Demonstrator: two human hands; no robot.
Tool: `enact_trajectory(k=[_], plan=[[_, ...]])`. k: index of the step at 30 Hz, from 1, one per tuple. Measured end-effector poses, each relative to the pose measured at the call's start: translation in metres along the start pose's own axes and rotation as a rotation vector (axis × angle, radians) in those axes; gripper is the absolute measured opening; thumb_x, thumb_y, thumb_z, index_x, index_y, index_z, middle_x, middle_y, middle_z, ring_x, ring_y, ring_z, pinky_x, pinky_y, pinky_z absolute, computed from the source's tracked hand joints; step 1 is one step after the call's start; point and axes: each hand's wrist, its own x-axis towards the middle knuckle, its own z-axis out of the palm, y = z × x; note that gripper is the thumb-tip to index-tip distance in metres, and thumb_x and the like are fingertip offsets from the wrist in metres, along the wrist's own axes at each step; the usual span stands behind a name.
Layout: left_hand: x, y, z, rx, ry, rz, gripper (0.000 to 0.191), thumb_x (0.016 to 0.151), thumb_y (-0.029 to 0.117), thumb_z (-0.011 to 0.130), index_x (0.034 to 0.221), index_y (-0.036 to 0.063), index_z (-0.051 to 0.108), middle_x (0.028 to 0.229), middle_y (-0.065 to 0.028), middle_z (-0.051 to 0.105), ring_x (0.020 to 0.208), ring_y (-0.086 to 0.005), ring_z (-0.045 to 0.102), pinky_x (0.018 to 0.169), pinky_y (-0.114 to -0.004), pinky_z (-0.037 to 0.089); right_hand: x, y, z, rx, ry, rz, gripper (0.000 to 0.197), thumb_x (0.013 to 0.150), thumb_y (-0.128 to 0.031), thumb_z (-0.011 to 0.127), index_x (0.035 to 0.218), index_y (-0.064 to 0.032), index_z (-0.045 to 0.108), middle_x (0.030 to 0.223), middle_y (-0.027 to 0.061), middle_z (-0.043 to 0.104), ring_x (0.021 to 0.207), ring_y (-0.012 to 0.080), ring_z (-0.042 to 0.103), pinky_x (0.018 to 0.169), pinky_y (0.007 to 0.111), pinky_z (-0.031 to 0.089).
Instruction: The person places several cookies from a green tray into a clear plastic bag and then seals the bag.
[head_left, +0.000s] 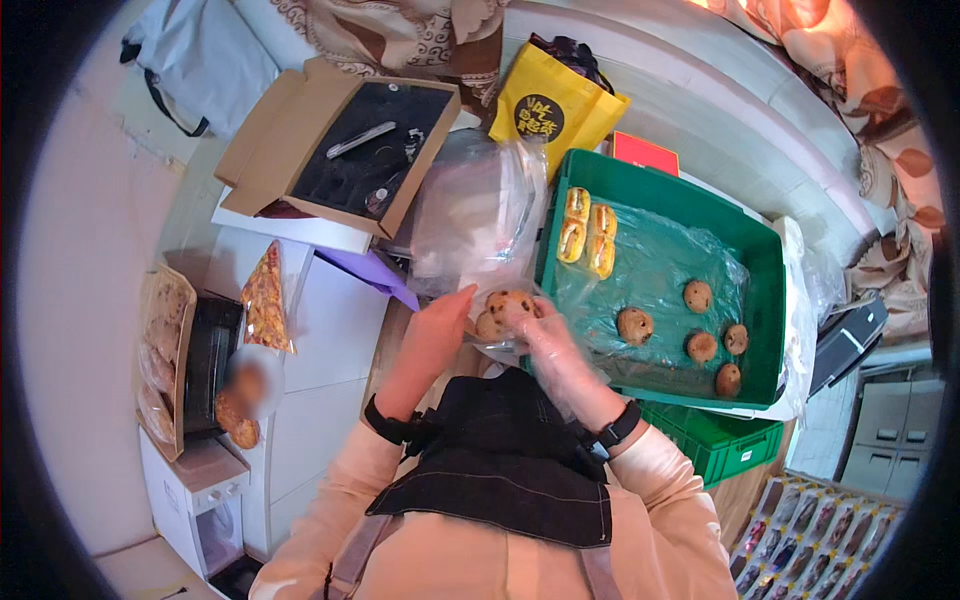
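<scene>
My left hand (442, 322) grips the edge of a clear plastic bag with its fingertips. In my right hand (544, 326), which wears a thin clear plastic glove, are round buns with dark bits (496, 315), partly inside that bag. The fingers of the right hand cover part of them. Just beyond both hands lies a stack of clear plastic bags (476, 202). To the right stands a green plastic crate (780, 300) lined with clear film. Several loose round buns (636, 325) lie in it, and wrapped sandwich-like yellow pastries (587, 232) sit in its far left corner.
An open cardboard box (262, 150) with dark foam stands at the far left, near a purple sheet (367, 274). A yellow bag (555, 105) stands behind the crate. Packaged breads (266, 300) lie at left. Another green crate (720, 446) is below the first.
</scene>
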Motion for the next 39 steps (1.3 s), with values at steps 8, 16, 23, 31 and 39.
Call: enact_trajectory(k=[8, 16, 23, 31, 39], plan=[[-0.036, -0.030, 0.023, -0.156, 0.085, 0.029, 0.029, 0.085, 0.011, 0.051, 0.114, 0.0092, 0.057, 0.090, -0.0165, 0.061, 0.078, -0.0342, 0.060, 0.067, -0.038, 0.048, 0.021, 0.020, 0.030, -0.466, 0.006, 0.199, 0.037, 0.076, -0.026, 0.067, 0.096, 0.0027, 0.055, 0.084, 0.0111, 0.063, 0.078, 0.0215, 0.060, 0.070, 0.032, 0.047], [-0.055, -0.031, 0.028, -0.146, -0.013, 0.085, 0.029, 0.085, 0.009, 0.052, 0.113, 0.0104, 0.058, 0.092, -0.0152, 0.062, 0.079, -0.0315, 0.060, 0.069, -0.036, 0.049, 0.014, 0.093, 0.019, -1.279, 0.071, -0.074, 0.036, 0.080, -0.018, 0.054, 0.107, 0.0055, 0.048, 0.085, 0.0257, 0.059, 0.083, 0.0379, 0.060, 0.075, 0.042, 0.048], [-0.016, -0.027, 0.021, -0.143, -0.090, 0.240, 0.033, 0.084, 0.008, 0.053, 0.116, 0.0104, 0.055, 0.095, -0.0131, 0.062, 0.080, -0.0282, 0.061, 0.069, -0.035, 0.049, 0.037, 0.100, 0.034, -1.444, 0.152, 0.104, 0.038, 0.081, -0.013, 0.049, 0.117, -0.0021, 0.046, 0.110, 0.0261, 0.052, 0.081, 0.0342, 0.062, 0.063, 0.038, 0.053], [-0.028, -0.062, 0.021, -0.052, -0.285, 0.424, 0.034, 0.082, 0.009, 0.055, 0.116, 0.0110, 0.056, 0.088, -0.0137, 0.062, 0.078, -0.0294, 0.061, 0.064, -0.034, 0.049, 0.046, 0.106, 0.039, -1.323, 0.435, -0.012, 0.062, 0.079, -0.007, 0.052, 0.135, -0.0038, 0.026, 0.137, 0.0253, 0.024, 0.089, 0.0392, 0.060, 0.062, 0.035, 0.055], [-0.044, -0.117, 0.030, 0.175, -0.548, 0.448, 0.052, 0.080, 0.014, 0.055, 0.130, 0.0176, 0.043, 0.075, -0.0097, 0.061, 0.066, -0.0285, 0.060, 0.057, -0.037, 0.049, 0.044, 0.155, 0.023, -1.376, 0.432, 0.291, 0.062, 0.081, -0.008, 0.046, 0.137, -0.0012, 0.020, 0.139, 0.0238, 0.025, 0.079, 0.0307, 0.065, 0.062, 0.039, 0.054]])
